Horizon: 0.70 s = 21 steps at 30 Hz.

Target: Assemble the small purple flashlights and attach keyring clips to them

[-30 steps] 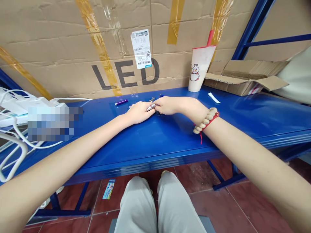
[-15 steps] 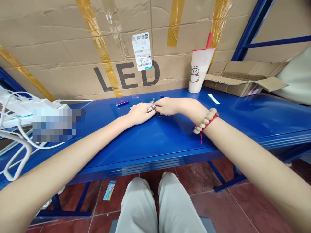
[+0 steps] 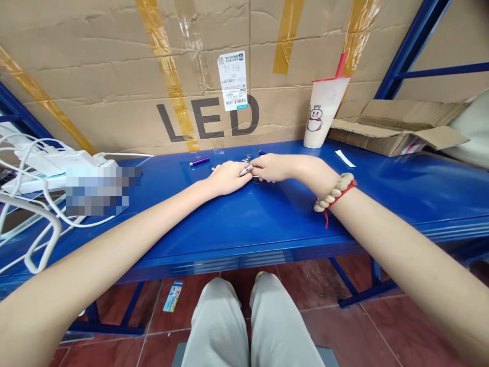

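Both my hands meet at the back of a blue metal shelf point(image 3: 267, 224). My left hand point(image 3: 228, 178) rests curled on the shelf, fingers closed. My right hand point(image 3: 273, 167) pinches a small silver cylindrical part point(image 3: 246, 169) that lies between the two hands; both hands touch it. A few small metal pieces point(image 3: 246, 158) lie just behind the hands. A purple pen-like tube point(image 3: 199, 162) lies on the shelf to the left of my left hand. A bead bracelet with a red string point(image 3: 333, 191) is on my right wrist.
A big cardboard box marked LED point(image 3: 208, 121) stands along the back. A drink cup with a red straw point(image 3: 323, 112) and a flattened carton point(image 3: 393, 130) sit at the right. White power strips and cables point(image 3: 42, 173) are at the left. A paper strip point(image 3: 345, 158) lies near the cup.
The view has shifted slightly, so everything sits a little further right in the picture. The hands keep the same hold on the silver part.
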Each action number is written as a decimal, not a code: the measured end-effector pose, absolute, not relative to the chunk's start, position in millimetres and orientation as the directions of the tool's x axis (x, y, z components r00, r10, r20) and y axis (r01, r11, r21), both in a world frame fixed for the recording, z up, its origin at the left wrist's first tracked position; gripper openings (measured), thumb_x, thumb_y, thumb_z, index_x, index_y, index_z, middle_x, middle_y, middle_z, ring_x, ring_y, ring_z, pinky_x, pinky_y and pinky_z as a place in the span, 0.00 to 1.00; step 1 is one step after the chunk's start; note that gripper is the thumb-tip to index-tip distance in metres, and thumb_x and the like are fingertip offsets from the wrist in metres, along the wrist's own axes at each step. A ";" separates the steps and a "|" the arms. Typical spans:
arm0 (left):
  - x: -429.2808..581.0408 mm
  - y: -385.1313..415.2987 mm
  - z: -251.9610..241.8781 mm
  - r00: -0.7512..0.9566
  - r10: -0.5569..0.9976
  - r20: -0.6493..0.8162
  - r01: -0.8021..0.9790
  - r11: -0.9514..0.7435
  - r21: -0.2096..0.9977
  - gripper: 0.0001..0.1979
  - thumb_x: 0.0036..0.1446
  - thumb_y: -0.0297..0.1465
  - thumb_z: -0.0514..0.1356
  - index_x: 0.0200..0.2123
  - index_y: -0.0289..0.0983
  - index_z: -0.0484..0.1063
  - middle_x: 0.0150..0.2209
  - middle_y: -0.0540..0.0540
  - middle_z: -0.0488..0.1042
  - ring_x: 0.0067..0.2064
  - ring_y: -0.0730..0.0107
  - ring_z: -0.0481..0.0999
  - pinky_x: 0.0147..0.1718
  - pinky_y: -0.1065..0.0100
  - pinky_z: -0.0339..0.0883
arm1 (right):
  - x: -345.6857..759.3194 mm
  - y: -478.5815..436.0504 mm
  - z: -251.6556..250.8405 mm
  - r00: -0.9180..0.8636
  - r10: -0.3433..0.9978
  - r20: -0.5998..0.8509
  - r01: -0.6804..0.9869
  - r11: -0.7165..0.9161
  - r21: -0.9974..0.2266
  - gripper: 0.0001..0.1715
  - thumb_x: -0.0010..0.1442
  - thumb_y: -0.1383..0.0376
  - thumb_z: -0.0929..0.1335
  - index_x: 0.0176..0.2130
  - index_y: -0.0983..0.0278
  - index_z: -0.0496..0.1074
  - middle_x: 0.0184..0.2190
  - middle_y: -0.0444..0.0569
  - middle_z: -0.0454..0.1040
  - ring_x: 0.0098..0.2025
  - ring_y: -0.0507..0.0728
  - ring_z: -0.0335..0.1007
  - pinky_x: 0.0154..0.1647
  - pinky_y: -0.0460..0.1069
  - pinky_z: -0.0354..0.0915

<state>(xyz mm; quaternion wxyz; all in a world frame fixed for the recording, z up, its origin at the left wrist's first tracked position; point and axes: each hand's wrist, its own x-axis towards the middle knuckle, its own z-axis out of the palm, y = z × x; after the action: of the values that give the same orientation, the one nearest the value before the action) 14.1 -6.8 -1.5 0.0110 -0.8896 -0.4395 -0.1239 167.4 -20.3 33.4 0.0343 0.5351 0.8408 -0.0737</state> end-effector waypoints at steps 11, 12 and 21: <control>15.2 -9.7 -0.4 0.582 0.779 0.235 0.788 -0.611 0.073 0.15 0.60 0.36 0.47 0.38 0.40 0.73 0.39 0.47 0.77 0.41 0.60 0.75 0.39 0.64 0.67 | 167.6 -23.7 34.0 -0.447 0.891 -0.074 0.894 0.443 -0.063 0.16 0.64 0.66 0.58 0.42 0.65 0.73 0.35 0.50 0.78 0.32 0.54 0.73 0.36 0.47 0.63; 15.3 -9.7 -0.3 0.578 0.781 0.234 0.791 -0.608 0.075 0.15 0.60 0.36 0.47 0.37 0.40 0.73 0.39 0.47 0.77 0.40 0.60 0.75 0.39 0.64 0.67 | 168.0 -23.0 33.8 -0.447 0.891 -0.078 0.894 0.443 -0.063 0.16 0.63 0.66 0.58 0.42 0.64 0.73 0.35 0.50 0.78 0.32 0.54 0.73 0.35 0.47 0.63; 15.6 -1.8 -4.8 0.616 0.729 0.299 0.737 -0.667 0.107 0.15 0.59 0.34 0.49 0.36 0.37 0.74 0.37 0.47 0.77 0.41 0.60 0.74 0.41 0.65 0.66 | 170.1 -15.6 30.8 -0.399 0.912 -0.098 0.917 0.396 -0.049 0.16 0.64 0.67 0.58 0.39 0.68 0.73 0.33 0.49 0.77 0.31 0.52 0.73 0.34 0.46 0.62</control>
<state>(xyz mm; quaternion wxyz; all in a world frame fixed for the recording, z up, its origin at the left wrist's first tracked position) 15.6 -1.8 -4.8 0.0134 -0.8988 -0.4077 -0.1605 170.1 -15.6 30.8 0.0274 0.5474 0.8351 -0.0473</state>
